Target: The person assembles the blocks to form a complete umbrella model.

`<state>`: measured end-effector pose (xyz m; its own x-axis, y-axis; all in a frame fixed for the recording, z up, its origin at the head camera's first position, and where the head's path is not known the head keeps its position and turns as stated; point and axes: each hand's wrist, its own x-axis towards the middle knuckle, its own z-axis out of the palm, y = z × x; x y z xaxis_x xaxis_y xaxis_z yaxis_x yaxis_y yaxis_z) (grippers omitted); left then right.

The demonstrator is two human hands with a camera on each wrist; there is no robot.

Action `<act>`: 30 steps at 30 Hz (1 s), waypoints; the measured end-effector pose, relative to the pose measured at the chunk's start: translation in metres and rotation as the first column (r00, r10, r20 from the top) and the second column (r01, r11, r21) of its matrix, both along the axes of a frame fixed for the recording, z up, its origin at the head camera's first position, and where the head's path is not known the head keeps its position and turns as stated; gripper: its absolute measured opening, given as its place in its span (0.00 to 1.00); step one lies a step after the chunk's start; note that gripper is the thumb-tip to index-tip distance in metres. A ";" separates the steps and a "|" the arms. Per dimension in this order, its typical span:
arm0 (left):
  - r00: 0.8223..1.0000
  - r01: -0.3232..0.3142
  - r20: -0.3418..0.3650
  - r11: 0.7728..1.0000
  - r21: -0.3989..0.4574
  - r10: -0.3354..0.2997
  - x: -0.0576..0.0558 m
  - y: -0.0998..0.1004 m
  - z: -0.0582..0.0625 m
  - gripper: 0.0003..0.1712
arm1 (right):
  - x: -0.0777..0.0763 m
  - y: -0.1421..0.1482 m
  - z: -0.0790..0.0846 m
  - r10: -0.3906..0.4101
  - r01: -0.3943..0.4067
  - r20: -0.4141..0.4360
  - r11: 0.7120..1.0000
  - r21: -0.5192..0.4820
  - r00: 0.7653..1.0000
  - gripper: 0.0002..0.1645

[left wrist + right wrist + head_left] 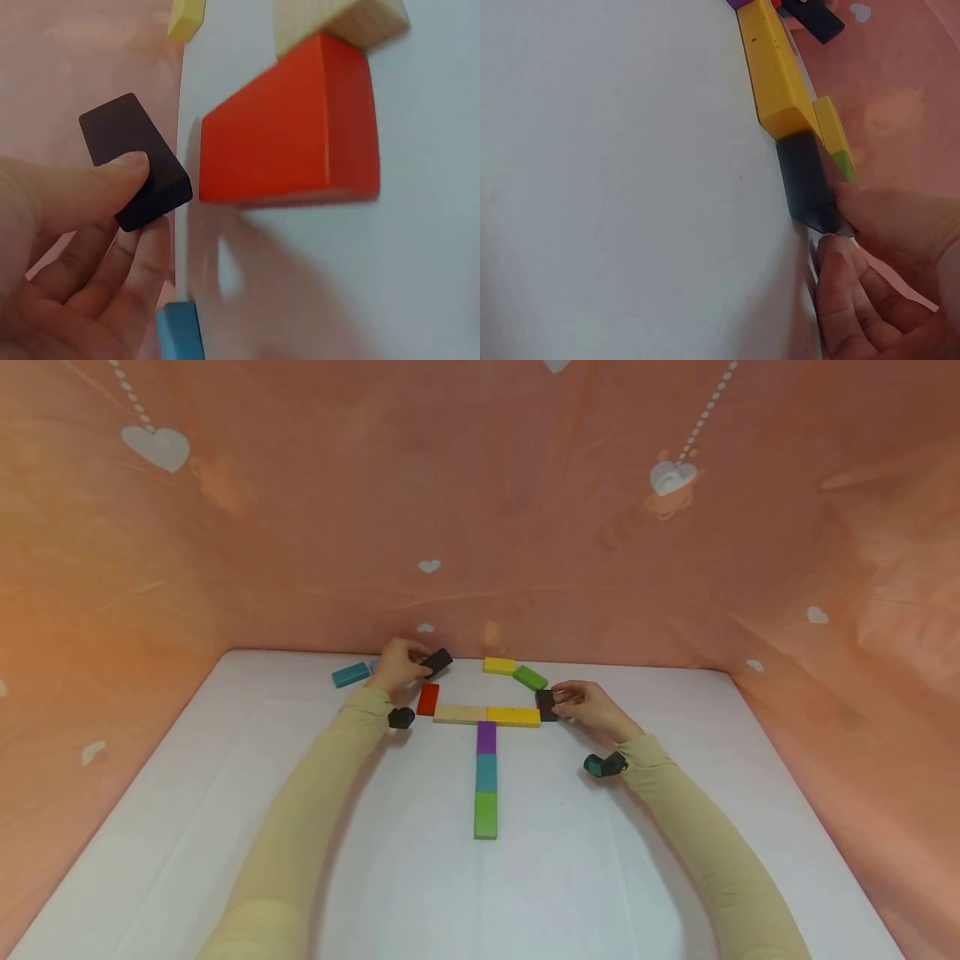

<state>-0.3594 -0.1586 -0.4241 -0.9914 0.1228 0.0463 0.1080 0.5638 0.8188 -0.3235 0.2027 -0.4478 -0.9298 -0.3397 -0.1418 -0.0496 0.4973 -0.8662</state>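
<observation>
Between thumb and fingers, my left hand (396, 667) pinches a black block (437, 662), tilted, just behind the red block (428, 700). In the left wrist view that black block (124, 131) shows beside the large red block (277, 127). My right hand (592, 706) holds a second black block (546, 704) by its right side, at the right end of a yellow block (513, 717). The right wrist view has the thumb and fingertips at the near end of this black block (804, 176). A plain wooden block (460, 714) continues the row leftward to the red one.
Purple (487, 737), blue (487, 772) and green (486, 815) blocks run in a line toward the front. Behind the row lie another yellow block (499, 666) and green block (530, 677). A teal block (350, 674) lies left of the left hand. Pink cloth walls (480, 527) border the white table (600, 860).
</observation>
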 end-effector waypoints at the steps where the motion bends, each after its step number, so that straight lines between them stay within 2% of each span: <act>1: 1.000 0.002 0.005 1.000 0.001 -0.002 -0.001 0.001 0.000 0.19 | 0.002 -0.001 0.004 0.000 0.000 0.004 1.000 0.000 1.000 0.28; 5: 0.999 -0.012 0.049 1.000 0.026 0.010 -0.005 0.005 -0.004 0.20 | 0.002 -0.001 0.002 -0.003 0.003 0.005 1.000 0.003 1.000 0.28; 13: 0.999 -0.003 0.037 0.999 0.039 0.002 -0.010 0.005 -0.017 0.19 | -0.001 0.000 -0.002 -0.015 0.015 0.002 1.000 0.014 1.000 0.28; 21: 0.998 -0.023 0.057 0.998 0.065 0.019 -0.008 0.006 -0.017 0.18 | 0.000 0.000 0.001 0.000 0.000 -0.004 1.000 0.007 1.000 0.29; 30: 0.999 -0.041 0.029 0.999 0.017 0.040 -0.004 0.004 -0.016 0.15 | 0.001 0.000 -0.001 -0.003 0.003 -0.002 1.000 0.004 1.000 0.28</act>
